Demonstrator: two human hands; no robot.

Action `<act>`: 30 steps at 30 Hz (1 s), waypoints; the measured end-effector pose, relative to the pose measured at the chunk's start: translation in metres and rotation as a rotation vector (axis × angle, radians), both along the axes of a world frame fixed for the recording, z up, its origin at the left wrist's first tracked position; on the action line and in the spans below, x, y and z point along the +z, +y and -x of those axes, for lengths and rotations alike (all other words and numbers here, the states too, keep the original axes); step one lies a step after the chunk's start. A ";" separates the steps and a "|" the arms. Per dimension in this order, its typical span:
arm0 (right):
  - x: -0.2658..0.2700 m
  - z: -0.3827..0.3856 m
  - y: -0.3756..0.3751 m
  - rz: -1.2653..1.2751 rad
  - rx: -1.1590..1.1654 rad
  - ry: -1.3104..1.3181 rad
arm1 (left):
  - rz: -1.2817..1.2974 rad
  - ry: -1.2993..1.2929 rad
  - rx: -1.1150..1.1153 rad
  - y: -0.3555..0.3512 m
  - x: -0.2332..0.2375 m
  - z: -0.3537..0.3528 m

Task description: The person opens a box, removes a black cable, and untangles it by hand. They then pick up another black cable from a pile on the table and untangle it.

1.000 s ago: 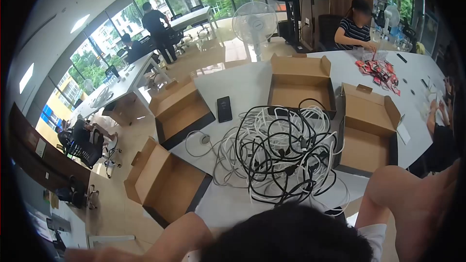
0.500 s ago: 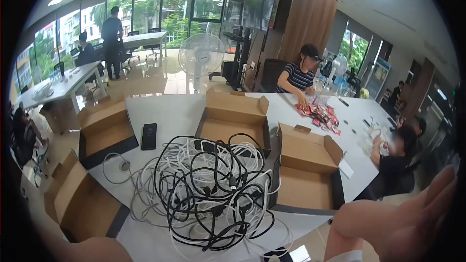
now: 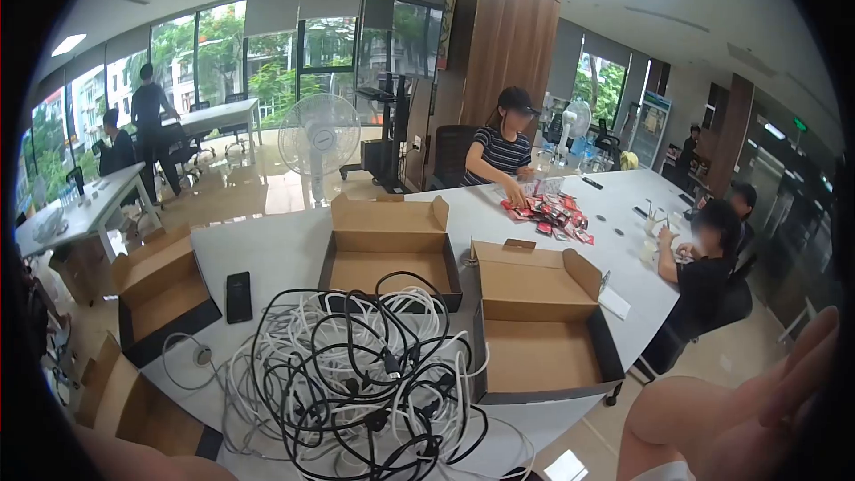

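A large tangle of black and white cables (image 3: 356, 383) lies heaped on the white table in front of me. Black plugs show among the loops. My right hand (image 3: 802, 374) is raised at the lower right edge, close to the camera and apart from the cables. Its fingers show partly, stretched upward, with nothing visible in them. At the lower left only bare skin of my left arm shows; the left hand is out of sight. Open cardboard boxes surround the heap: one behind (image 3: 392, 258), one to the right (image 3: 543, 352), and two to the left, including this box (image 3: 169, 303).
A black phone (image 3: 239, 297) lies left of the cables. Across the white table (image 3: 481, 214), a person in a striped shirt (image 3: 503, 160) reaches into red packets (image 3: 552, 216). Another person (image 3: 708, 254) sits at the right. A standing fan (image 3: 319, 135) is behind.
The camera view has turned right and tilted up slightly, so the table, boxes and cables sit further left and lower. My right hand remains raised at the edge.
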State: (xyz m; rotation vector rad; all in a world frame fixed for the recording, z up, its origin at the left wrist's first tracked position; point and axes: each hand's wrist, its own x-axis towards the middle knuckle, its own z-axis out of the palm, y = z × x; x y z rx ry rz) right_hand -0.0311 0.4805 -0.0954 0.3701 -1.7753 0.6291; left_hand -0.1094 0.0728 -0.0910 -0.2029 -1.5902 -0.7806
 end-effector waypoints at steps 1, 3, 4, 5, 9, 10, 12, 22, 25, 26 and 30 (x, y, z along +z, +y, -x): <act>0.000 -0.001 0.000 0.002 -0.003 0.002 | 0.008 0.001 -0.003 0.000 -0.001 0.002; -0.001 -0.003 0.000 -0.003 -0.010 0.005 | 0.019 0.002 -0.010 0.001 -0.005 0.002; 0.000 -0.005 0.001 -0.008 -0.013 0.008 | 0.018 0.002 -0.009 0.000 -0.006 0.003; 0.000 -0.007 0.001 -0.015 -0.021 0.017 | 0.015 0.007 -0.016 0.000 -0.008 0.003; 0.014 -0.031 0.005 -0.068 -0.056 0.129 | 0.012 0.029 -0.034 0.001 -0.011 0.002; 0.024 -0.043 0.004 -0.097 -0.063 0.181 | 0.030 0.018 -0.051 0.002 -0.010 0.002; 0.047 -0.073 -0.003 -0.165 -0.058 0.252 | 0.048 -0.028 -0.094 0.007 -0.009 0.006; 0.052 -0.120 -0.065 -0.503 -0.002 0.659 | 0.086 0.040 -0.211 0.027 -0.014 0.010; 0.040 -0.115 -0.071 -0.534 -0.029 0.689 | 0.107 0.064 -0.240 0.034 -0.015 0.010; 0.038 -0.114 -0.072 -0.540 -0.035 0.697 | 0.116 0.075 -0.247 0.035 -0.015 0.010; 0.028 -0.110 -0.073 -0.561 -0.069 0.732 | 0.161 0.140 -0.296 0.044 -0.016 0.007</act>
